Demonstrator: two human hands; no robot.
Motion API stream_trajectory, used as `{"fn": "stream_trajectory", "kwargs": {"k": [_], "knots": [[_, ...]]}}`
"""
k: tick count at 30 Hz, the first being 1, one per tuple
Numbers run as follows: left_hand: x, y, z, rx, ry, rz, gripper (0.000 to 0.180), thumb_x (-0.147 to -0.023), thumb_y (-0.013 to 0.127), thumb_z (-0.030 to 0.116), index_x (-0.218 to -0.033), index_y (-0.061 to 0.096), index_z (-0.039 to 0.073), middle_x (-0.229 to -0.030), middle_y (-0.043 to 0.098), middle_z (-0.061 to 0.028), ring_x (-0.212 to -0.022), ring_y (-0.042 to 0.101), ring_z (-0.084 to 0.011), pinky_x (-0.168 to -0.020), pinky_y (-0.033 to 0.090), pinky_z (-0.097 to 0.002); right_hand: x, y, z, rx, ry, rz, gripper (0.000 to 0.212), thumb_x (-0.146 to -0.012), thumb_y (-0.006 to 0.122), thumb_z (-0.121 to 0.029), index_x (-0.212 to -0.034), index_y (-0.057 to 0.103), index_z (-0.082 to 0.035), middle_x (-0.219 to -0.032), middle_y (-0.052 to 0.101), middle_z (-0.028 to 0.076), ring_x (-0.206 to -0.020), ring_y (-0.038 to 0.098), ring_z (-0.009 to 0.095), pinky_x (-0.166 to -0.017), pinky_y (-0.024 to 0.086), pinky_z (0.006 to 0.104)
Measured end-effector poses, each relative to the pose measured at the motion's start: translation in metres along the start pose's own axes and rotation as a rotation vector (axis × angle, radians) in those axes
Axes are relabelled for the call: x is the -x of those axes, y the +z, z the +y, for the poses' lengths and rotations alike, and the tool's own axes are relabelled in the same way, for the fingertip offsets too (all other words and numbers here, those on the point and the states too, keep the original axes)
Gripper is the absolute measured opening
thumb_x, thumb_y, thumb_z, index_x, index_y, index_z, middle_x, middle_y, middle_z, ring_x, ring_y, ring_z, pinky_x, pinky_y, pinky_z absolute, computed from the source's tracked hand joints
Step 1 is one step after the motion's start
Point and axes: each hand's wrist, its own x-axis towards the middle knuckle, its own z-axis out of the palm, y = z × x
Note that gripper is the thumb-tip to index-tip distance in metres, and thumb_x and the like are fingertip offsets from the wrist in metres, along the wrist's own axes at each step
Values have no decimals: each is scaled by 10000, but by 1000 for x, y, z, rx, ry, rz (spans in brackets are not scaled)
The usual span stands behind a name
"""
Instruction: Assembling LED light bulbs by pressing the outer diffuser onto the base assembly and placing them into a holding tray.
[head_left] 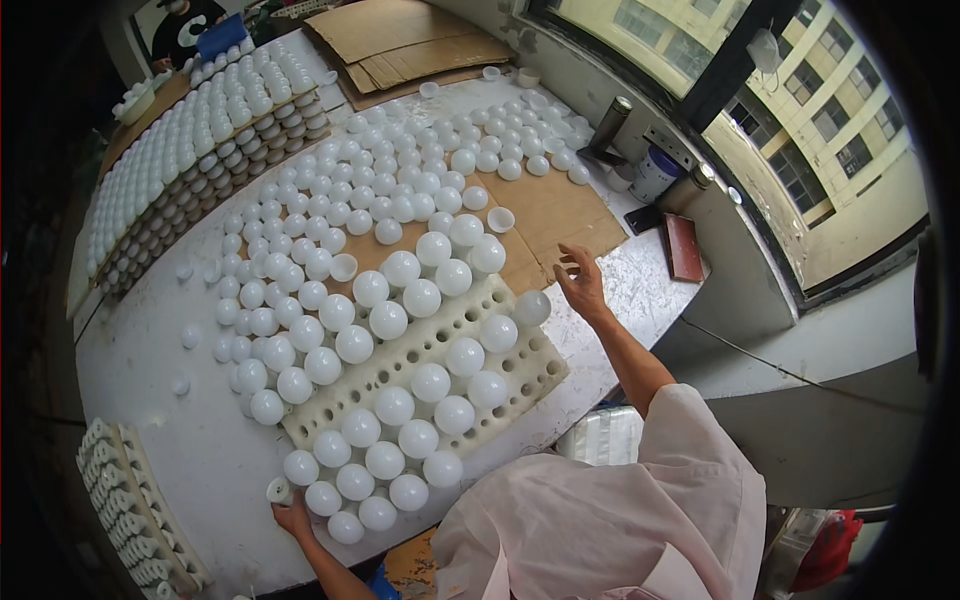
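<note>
A white foam tray [520, 375] full of round holes lies on the table in front of me, with several white bulb globes [431, 382] standing in it. My right hand [582, 283] hovers just past the tray's far right corner, fingers spread and holding nothing; the nearest globe [531, 307] sits just to its left. My left hand [293, 517] is at the table's near edge, by the tray's near left corner, with its fingertips pinching a small white bulb piece [278, 490]. Many more loose globes [330, 215] cover the table beyond the tray.
Stacked trays filled with bulbs [190, 140] stand at the far left, and another stack [130, 510] at the near left. Flat cardboard [400, 40] lies at the back. Cans and a dark bottle [652, 172] stand by the window; a red-brown flat object [683, 247] lies at the right.
</note>
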Motion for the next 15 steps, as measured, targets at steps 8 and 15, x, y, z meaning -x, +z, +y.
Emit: {"fn": "stream_trajectory", "kwargs": {"k": [8,15], "knots": [[92,-65,32,721,-148,220,465,-865,597,129,-1253,448,-80,-1178,574,-171,-1084,568,-320,-871,477,-397,-98,93,111,316,217,-228,721,-701,754,-251,-1326,447,-64,-1233,524,217,-1145,509,358,-943,438,436],[163,-71,109,790,-60,146,501,-895,551,155,-1302,390,-89,-1289,522,-197,-1066,554,-275,-843,472,-349,-128,149,121,226,172,-278,870,-676,772,-287,-1387,340,-35,-1269,494,260,-1176,494,374,-995,408,428]]}}
